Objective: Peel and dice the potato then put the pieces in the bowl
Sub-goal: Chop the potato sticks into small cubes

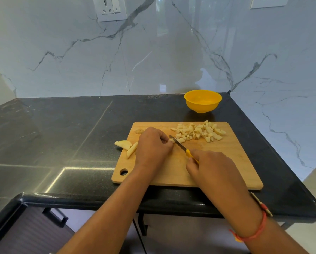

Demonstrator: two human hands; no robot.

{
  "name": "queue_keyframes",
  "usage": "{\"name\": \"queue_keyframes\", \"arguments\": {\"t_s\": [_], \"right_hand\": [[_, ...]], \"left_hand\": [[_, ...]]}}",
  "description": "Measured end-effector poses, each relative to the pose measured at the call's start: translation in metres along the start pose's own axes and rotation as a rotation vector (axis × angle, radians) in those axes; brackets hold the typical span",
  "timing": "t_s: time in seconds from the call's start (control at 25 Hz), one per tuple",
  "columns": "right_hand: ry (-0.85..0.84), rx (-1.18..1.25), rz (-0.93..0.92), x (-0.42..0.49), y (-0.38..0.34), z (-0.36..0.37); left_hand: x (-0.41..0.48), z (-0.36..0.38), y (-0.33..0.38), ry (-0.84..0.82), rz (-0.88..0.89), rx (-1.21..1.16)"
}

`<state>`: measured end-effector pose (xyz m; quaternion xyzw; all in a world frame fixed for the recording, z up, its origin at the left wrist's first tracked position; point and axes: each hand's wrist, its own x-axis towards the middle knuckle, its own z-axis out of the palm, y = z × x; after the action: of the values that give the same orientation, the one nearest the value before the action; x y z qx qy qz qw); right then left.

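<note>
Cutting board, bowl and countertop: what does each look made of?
Cutting board: light wood or bamboo, matt, with faint grain and knife marks. Yellow bowl: probably plastic, smooth, even colour with a soft sheen. Countertop: dark polished stone, perhaps granite, speckled and mirroring the light.

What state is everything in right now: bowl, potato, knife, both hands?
Bowl: upright, empty.
Diced pieces: heaped on the cutting board, far right.
Wedges: uncut, at the board's left edge.
Knife: blade down beside the potato piece.
Left hand: holds that piece down.
Right hand: grips the knife handle.
</note>
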<state>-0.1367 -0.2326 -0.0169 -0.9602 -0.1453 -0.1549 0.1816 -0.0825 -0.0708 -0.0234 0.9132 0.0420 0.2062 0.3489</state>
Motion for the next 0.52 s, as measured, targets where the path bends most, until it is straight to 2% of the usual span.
{"name": "queue_keyframes", "arguments": {"t_s": [0.16, 0.32, 0.52], "right_hand": [[0.002, -0.015, 0.006, -0.022, 0.009, -0.009], [0.110, 0.027, 0.005, -0.027, 0.008, -0.016], [0.101, 0.047, -0.002, -0.007, -0.006, -0.009]], "left_hand": [[0.000, 0.001, -0.003, 0.006, 0.007, 0.012], [0.001, 0.002, -0.004, 0.006, 0.008, 0.033], [0.000, 0.000, -0.002, -0.003, -0.018, 0.025]]}}
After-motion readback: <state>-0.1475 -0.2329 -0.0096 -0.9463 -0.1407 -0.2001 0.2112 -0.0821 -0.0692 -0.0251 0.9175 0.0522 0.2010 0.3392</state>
